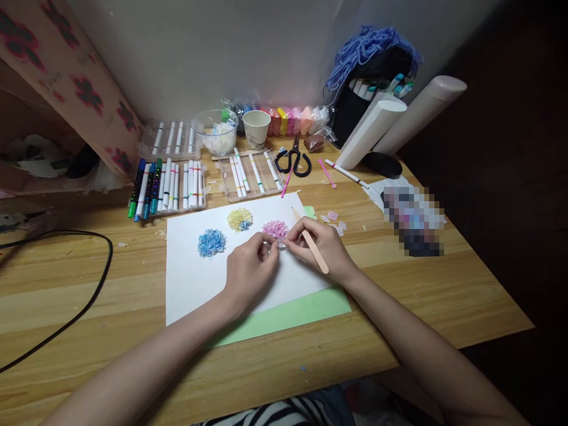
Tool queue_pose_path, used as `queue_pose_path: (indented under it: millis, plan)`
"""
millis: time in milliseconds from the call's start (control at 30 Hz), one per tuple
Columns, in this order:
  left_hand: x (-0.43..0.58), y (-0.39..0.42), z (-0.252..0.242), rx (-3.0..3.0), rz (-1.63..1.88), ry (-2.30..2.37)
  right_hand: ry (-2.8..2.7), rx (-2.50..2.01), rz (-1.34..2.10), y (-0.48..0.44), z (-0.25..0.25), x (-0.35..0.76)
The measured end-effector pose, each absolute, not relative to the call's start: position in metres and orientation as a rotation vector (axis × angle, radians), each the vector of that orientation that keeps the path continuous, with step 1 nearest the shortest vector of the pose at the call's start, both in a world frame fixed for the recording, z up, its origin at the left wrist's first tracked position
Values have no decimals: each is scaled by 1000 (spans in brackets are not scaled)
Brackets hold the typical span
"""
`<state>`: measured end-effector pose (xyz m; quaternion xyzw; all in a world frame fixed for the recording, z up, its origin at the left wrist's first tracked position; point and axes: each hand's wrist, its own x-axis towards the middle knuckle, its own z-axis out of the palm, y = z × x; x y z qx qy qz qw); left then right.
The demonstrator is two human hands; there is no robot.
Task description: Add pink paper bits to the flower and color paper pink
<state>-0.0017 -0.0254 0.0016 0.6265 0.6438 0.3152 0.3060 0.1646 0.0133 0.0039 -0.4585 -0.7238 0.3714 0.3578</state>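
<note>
A white sheet [190,290] lies over a green sheet [302,310] on the wooden table. Three round clumps of shredded bits sit on the white sheet: blue [212,243], yellow with a little blue [240,219], and pink [274,229]. Just in front of the pink clump, my left hand [249,269] is closed in a pinch at a small pale scrap [281,242]. The thumb and fingertips of my right hand [331,248] meet the same scrap from the other side. A flat wooden craft stick [317,253] is also held in my right hand, slanting between the fingers.
Marker pens lie in clear cases [171,186] at the back left. Behind the sheet are black scissors [293,160], a paper cup [256,127] and a clear bowl [217,139]. White tubes [368,133] stand at the right. A black cable [104,269] curves across the left side.
</note>
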Motion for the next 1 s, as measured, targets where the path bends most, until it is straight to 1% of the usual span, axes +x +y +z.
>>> queue_pose_path:
  millis: [100, 233, 367, 533, 1000]
  plan:
    - [3, -20, 2, 1678, 806, 1759, -1793, -1215, 917, 16, 6, 168]
    - [6, -16, 2, 1697, 757, 1822, -1649, -1086, 1026, 17, 11, 177]
    - [6, -15, 1, 1708, 758, 1839, -1865, -1001, 1028, 16, 14, 185]
    - [6, -15, 2, 1714, 757, 1839, -2171, -984, 913, 15, 14, 180]
    - [7, -15, 1, 1733, 752, 1832, -2195, -1028, 965, 19, 6, 173]
